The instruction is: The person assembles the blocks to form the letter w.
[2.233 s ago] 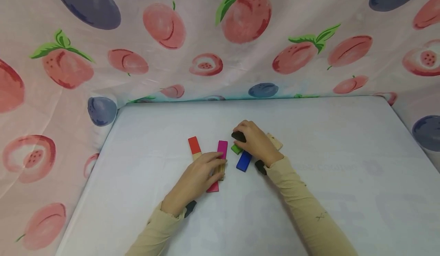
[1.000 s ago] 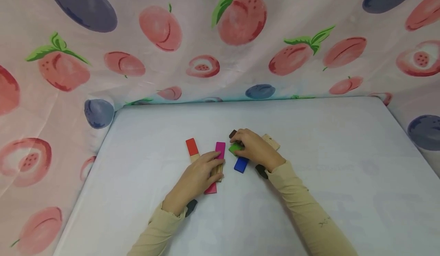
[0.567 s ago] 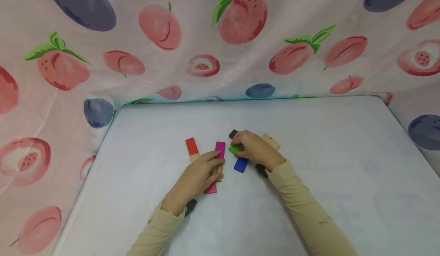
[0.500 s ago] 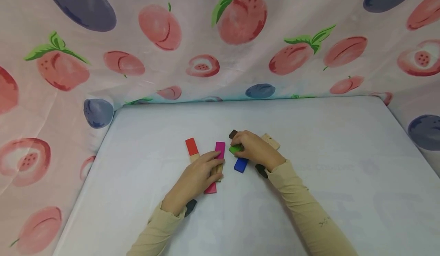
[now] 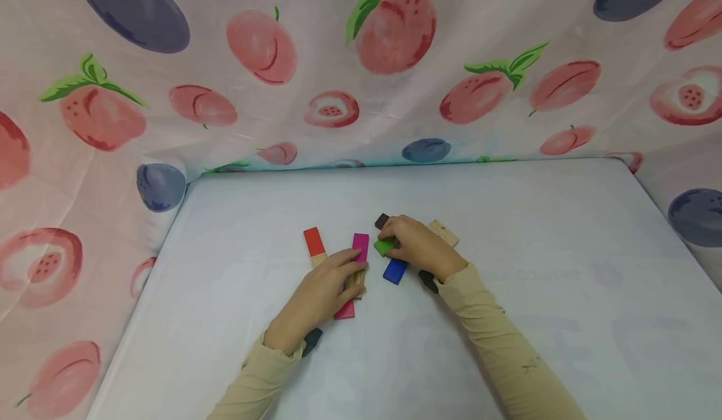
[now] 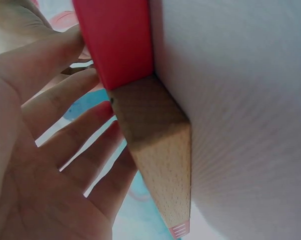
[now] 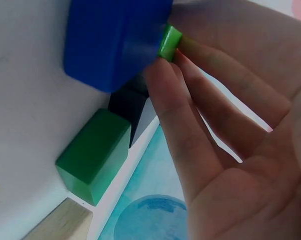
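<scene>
My left hand [image 5: 316, 298] lies over a small group of wooden blocks, fingers spread and fairly straight. Its fingertips touch the magenta block [image 5: 361, 244] and bare wood beside it, while a pinkish-red block [image 5: 345, 310] shows below the thumb. In the left wrist view a red block [image 6: 118, 40] adjoins a plain wooden block [image 6: 163, 170]. My right hand [image 5: 420, 241] pinches a bright green block [image 5: 383, 246] between thumb and fingers. A dark brown block [image 5: 381, 220] lies just beyond its fingertips, and a blue block [image 5: 395, 271] sits under the hand.
An orange-red block [image 5: 314, 242] lies at the group's left, with plain wood below it. Right of my right hand is a pale wooden block [image 5: 444, 233]. The right wrist view shows a darker green block [image 7: 93, 155]. A fruit-print cloth [image 5: 242, 125] hangs behind the white table [image 5: 536, 219].
My right hand has let go of the dark brown block, come slightly nearer and taken hold of the bright green block. My left hand has stayed on its blocks.
</scene>
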Demonstrator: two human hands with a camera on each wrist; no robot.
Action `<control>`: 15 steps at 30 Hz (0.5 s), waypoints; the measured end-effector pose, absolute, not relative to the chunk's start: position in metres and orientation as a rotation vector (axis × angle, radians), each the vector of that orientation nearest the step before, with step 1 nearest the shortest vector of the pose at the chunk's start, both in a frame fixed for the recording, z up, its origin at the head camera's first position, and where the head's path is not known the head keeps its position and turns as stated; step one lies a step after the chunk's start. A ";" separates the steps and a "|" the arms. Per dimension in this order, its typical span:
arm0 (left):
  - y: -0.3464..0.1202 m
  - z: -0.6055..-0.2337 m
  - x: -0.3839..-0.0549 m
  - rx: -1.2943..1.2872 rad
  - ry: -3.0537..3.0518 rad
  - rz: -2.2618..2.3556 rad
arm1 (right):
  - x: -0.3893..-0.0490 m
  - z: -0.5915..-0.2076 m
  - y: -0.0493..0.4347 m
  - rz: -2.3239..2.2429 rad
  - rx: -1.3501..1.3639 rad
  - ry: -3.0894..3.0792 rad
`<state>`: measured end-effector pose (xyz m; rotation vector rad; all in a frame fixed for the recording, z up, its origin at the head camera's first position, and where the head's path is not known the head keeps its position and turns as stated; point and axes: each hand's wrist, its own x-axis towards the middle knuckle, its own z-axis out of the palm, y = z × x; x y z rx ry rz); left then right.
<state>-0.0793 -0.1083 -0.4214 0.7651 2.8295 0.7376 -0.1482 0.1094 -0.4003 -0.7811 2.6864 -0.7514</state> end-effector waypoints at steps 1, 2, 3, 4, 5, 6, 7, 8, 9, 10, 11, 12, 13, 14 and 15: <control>-0.108 -0.421 -0.079 0.761 2.827 0.741 | -0.148 -0.400 0.109 -0.753 -0.772 2.686; -0.108 -0.421 -0.079 0.756 2.825 0.742 | -0.148 -0.400 0.109 -0.747 -0.769 2.691; -0.108 -0.421 -0.079 0.755 2.825 0.742 | -0.148 -0.401 0.108 -0.745 -0.765 2.694; -0.108 -0.421 -0.079 0.754 2.825 0.742 | -0.148 -0.401 0.108 -0.744 -0.760 2.697; -0.109 -0.421 -0.079 0.754 2.826 0.741 | -0.149 -0.402 0.107 -0.737 -0.761 2.701; -0.109 -0.421 -0.079 0.756 2.827 0.741 | -0.149 -0.402 0.107 -0.730 -0.762 2.706; -0.109 -0.421 -0.080 0.758 2.829 0.740 | -0.149 -0.402 0.107 -0.730 -0.761 2.708; -0.109 -0.422 -0.080 0.760 2.830 0.739 | -0.149 -0.403 0.107 -0.727 -0.767 2.713; -0.109 -0.422 -0.080 0.762 2.831 0.738 | -0.149 -0.403 0.107 -0.725 -0.770 2.716; -0.109 -0.422 -0.080 0.762 2.830 0.740 | -0.149 -0.403 0.107 -0.723 -0.773 2.717; -0.109 -0.422 -0.080 0.763 2.831 0.740 | -0.149 -0.403 0.107 -0.722 -0.775 2.719; -0.109 -0.422 -0.080 0.764 2.831 0.739 | -0.149 -0.404 0.108 -0.721 -0.778 2.721; -0.109 -0.422 -0.080 0.765 2.830 0.737 | -0.149 -0.404 0.108 -0.721 -0.780 2.723; -0.109 -0.422 -0.080 0.767 2.830 0.733 | -0.149 -0.404 0.108 -0.723 -0.782 2.724; -0.108 -0.422 -0.080 0.769 2.830 0.730 | -0.149 -0.404 0.108 -0.723 -0.784 2.726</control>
